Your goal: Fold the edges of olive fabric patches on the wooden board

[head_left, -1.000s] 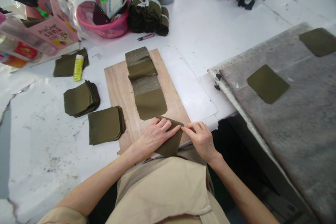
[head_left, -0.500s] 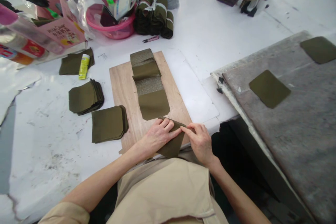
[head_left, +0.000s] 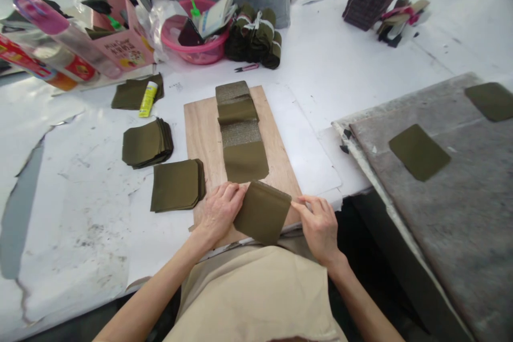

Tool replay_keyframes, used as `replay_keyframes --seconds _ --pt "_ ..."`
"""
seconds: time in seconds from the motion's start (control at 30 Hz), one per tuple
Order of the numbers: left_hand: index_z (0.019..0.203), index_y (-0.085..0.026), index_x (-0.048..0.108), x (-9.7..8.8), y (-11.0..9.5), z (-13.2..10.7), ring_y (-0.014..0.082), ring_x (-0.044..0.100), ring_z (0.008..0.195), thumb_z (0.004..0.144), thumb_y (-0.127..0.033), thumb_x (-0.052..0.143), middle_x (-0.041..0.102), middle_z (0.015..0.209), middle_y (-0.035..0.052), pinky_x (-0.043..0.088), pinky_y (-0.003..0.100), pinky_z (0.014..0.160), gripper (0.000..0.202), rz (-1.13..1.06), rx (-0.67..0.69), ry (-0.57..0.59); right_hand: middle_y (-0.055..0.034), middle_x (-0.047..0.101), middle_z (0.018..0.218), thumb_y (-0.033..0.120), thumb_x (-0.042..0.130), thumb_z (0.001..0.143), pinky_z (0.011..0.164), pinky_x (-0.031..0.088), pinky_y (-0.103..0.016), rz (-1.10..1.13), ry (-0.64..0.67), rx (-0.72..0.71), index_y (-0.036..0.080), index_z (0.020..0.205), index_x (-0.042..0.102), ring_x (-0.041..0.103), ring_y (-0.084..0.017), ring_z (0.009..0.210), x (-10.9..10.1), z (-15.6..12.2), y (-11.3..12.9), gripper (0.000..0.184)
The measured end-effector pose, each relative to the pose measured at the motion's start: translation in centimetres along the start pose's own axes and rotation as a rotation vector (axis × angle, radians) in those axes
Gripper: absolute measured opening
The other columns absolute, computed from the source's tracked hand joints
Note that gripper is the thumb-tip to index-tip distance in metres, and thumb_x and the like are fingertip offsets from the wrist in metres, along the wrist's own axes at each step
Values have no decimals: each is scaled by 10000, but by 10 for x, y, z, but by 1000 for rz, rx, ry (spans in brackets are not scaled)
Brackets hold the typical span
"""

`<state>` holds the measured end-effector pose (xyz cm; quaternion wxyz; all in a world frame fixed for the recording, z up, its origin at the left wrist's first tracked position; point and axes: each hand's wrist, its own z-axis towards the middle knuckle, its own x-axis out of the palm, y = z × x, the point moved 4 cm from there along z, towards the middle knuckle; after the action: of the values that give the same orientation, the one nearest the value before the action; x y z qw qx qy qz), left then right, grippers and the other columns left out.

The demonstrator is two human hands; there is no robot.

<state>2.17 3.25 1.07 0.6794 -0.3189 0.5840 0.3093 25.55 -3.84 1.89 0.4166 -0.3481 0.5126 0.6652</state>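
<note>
An olive fabric piece (head_left: 263, 212) with a folded-over upper edge lies at the front of the wooden board (head_left: 200, 128), partly over its near edge. My left hand (head_left: 224, 206) is closed at the piece's left edge, fingertips at its upper left corner; the thumb is hidden. Thumb and forefinger of my right hand (head_left: 319, 222) pinch its upper right corner. Just beyond, a row of overlapping olive pieces (head_left: 245, 161) lies on the board, with rough speckled strips showing between the smooth parts. Left of the board sits a stack of cut olive pieces (head_left: 175, 186).
Another stack (head_left: 144, 143) and a yellow glue tube (head_left: 148, 99) on olive pieces lie further left. Behind are a pink basin (head_left: 196, 53), tied olive rolls (head_left: 256, 35) and small snips (head_left: 246, 68). On the right, a grey-covered surface (head_left: 401, 214) bears separate olive pieces (head_left: 420, 152).
My left hand has slid left off the folded edge to the piece's left side. The piece now lies flatter and more exposed. My right hand keeps its pinch; the whole view has shifted slightly.
</note>
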Motion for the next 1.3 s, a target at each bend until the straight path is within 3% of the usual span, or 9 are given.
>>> replay_keyframes --seconds 0.1,0.23,0.4,0.6,0.83,0.93,1.07,1.17,1.3 --pt "1081 -189 620 -6 1 1 203 548 997 976 -231 462 611 1031 78 492 350 861 194 -66 -25 -47 -61 651 1007 149 506 941 808 411 -346 8 5 19 227 1073 678 548 -199 935 3 11 15 230" --pt "1028 -175 635 -7 -10 10 209 547 1022 966 -216 480 618 1017 80 503 361 860 172 -131 60 -69 -61 638 905 231 572 921 734 379 -347 -60 72 22 216 986 652 541 -210 868 17 27 32 104" --pt "1201 -174 574 0 -21 18 232 506 1171 949 -178 498 589 1161 109 469 426 962 263 -177 144 -28 -37 605 818 232 630 885 678 324 -328 -109 115 21 212 851 595 516 -203 791 26 36 32 53" --pt "1269 -167 512 -9 -33 30 224 454 1227 940 -197 537 549 1239 106 390 390 1015 331 -170 261 75 -27 593 797 231 621 886 669 317 -330 -103 160 -60 218 775 568 497 -198 776 22 40 31 124" --pt "868 -168 587 -16 -36 41 203 528 948 942 -267 543 571 908 47 416 343 874 131 -139 298 113 -26 640 800 378 495 958 674 343 -341 -22 62 -156 228 821 598 524 -208 775 18 31 24 228" --pt "846 -170 577 -20 -25 41 189 549 910 942 -242 544 595 879 40 425 315 807 125 -210 302 127 -47 667 868 388 406 990 721 392 -346 15 9 -226 217 908 613 553 -210 804 28 25 8 281" --pt "908 -173 599 -37 14 27 130 584 783 980 -257 468 642 858 17 433 240 715 171 -576 13 83 -69 686 878 399 379 995 721 427 -347 19 -107 -303 204 947 626 588 -214 799 41 20 -12 318" --pt "912 -162 608 -50 58 0 113 582 744 970 -308 481 638 821 6 434 205 684 202 -862 -335 -122 -54 702 906 427 394 987 704 432 -345 -19 -114 -331 219 968 644 607 -207 779 49 18 -21 325" --pt "906 -161 592 -46 116 -48 119 572 679 937 -399 500 620 758 -2 417 198 598 257 -925 -743 -388 -32 716 915 419 420 978 678 426 -322 -135 -153 -340 221 990 670 616 -187 737 55 19 -21 319"
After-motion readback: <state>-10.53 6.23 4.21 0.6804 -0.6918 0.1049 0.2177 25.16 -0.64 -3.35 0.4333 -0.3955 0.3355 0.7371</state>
